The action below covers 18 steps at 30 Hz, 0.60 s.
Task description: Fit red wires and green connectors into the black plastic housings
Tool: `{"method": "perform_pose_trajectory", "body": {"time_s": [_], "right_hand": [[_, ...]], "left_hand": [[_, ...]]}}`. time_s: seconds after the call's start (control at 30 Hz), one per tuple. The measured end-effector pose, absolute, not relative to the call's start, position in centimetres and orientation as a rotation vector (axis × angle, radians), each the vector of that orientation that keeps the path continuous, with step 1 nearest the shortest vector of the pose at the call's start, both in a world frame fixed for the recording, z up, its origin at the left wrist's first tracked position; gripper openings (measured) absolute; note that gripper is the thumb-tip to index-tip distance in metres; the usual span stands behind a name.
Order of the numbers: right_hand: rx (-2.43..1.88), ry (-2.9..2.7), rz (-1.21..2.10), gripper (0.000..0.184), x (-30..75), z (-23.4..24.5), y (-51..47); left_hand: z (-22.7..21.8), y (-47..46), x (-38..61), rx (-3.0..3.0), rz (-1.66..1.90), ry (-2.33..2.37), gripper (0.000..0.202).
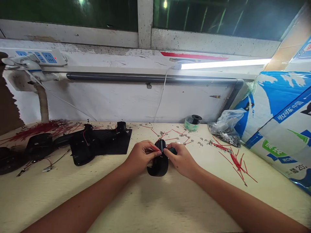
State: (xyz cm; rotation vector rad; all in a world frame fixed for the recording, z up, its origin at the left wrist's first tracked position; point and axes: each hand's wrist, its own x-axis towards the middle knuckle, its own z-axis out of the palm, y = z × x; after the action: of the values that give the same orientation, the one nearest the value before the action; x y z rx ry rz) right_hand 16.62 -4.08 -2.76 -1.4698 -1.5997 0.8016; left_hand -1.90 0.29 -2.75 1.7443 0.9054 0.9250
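Observation:
A glossy black plastic housing [159, 166] with a rounded lower end is between my two hands, just over the table. My left hand [142, 156] is closed in a pinch at its upper part, with a thin red wire [154, 146] at the fingertips. From the other side, my right hand [182, 160] grips the housing, its thumb pressed on the upper part. A dark green piece [173, 150] shows between the right thumb and fingers; its kind is unclear. The fingertips hide the spot where wire and housing meet.
Black housings [82, 149] with wires lie at left, some on a black mat [123, 142], before a heap of red wires [46, 127]. Small metal pieces and wires are scattered beyond my hands. At right are a tape roll [191, 124], a plastic bag [227, 124] and a blue-white package [279, 129].

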Motion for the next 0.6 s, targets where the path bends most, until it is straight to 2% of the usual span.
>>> {"method": "perform_pose_trajectory", "body": {"time_s": [0.6], "right_hand": [[-1.456,-1.559,0.866,0.024,16.7,-3.1,-4.1]], "left_hand": [[-2.0,-0.3,-2.3,1.868,0.846,0.896,0.019]]}}
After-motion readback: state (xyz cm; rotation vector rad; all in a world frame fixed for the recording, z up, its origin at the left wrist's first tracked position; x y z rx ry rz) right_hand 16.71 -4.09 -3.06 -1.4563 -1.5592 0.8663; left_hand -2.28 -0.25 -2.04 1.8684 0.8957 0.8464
